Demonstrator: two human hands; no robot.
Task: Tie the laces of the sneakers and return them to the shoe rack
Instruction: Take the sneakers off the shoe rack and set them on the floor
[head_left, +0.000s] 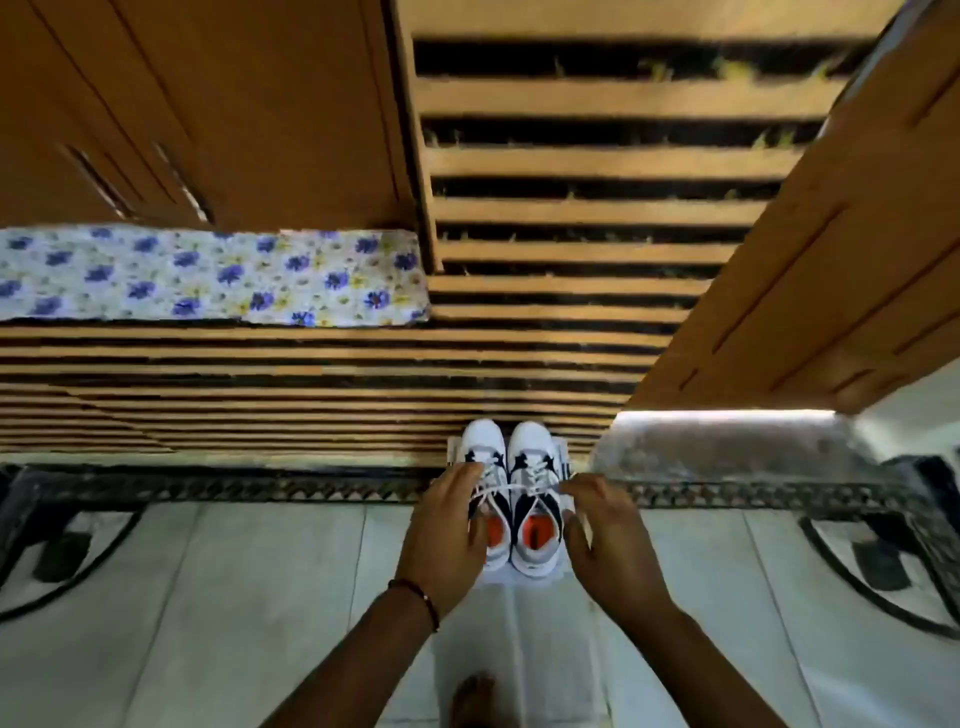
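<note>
A pair of white sneakers with navy panels and orange insoles stands side by side on the floor, toes toward the rack: left sneaker (480, 447), right sneaker (535, 452). White laces (514, 486) stretch across both shoes between my hands. My left hand (447, 530) rests against the left shoe's side, fingers pinching a lace end near the tongue. My right hand (602, 540) is beside the right shoe, fingertips pinching the other lace end.
A wooden slatted shoe rack (587, 208) rises just beyond the sneakers, with an open wooden door (810, 249) on the right. A floral cloth (208, 275) lies on a ledge to the left. Pale tiled floor (260, 597) with a dark patterned border surrounds me; my foot (472, 696) shows below.
</note>
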